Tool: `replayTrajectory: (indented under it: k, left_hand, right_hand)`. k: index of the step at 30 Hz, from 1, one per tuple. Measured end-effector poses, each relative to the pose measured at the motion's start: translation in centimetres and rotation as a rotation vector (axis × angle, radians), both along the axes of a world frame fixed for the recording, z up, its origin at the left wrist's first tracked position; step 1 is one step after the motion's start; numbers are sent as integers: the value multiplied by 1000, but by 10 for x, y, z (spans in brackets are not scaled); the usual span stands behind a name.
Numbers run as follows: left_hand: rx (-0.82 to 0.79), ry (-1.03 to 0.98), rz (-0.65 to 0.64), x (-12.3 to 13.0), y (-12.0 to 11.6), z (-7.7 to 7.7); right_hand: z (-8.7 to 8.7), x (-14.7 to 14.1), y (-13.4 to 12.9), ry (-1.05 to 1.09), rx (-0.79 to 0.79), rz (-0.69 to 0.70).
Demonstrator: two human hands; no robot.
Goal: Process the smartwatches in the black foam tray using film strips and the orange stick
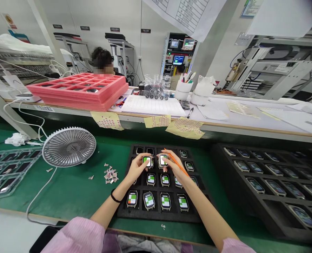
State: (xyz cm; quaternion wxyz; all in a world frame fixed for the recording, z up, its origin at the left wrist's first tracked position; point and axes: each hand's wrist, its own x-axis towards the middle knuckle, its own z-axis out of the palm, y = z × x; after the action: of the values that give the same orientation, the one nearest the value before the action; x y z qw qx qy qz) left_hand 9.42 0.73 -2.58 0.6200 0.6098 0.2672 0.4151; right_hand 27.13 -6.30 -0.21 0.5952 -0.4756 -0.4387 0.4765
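My left hand is closed around a smartwatch case whose lit screen shows green and white, the thumb lying on the glass. Beside it, my right hand grips a second smartwatch case with a similar lit screen. An orange stick, perhaps a pen, also rests along the right hand; how it is held is partly hidden. Both hands are over a black foam tray. In its compartments lie several more watch cases, many lit green and white; two at the back have dark screens.
More watches sit in black foam trays on the right. A grey fan, small scraps and a clear tray are on the left. Pink foam trays and a pen cup stand on the shelf. A person is behind.
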Motion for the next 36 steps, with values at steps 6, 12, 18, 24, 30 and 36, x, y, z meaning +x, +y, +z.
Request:
replayTrajectory:
  k: [6,12,18,24,30,36]
  left_hand:
    - [39,-2,-27,-1,1,-3]
    - [68,27,-25,-2,2,-4]
    - [63,9,21,-2,1,1]
    - [35,71,98,-3,0,5]
    - [75,102,142,-3,-1,9]
    - [-87,95,67,-3,-1,8]
  right_hand:
    - [-2,0,0,1,44,61]
    - [-3,1,0,7,55,76]
    - [-1,0,0,15,27,9]
    - [-1,0,2,21,-5,-77]
    - [0,0,2,18,-43,-95]
    - [3,-1,-1,90,-1,19]
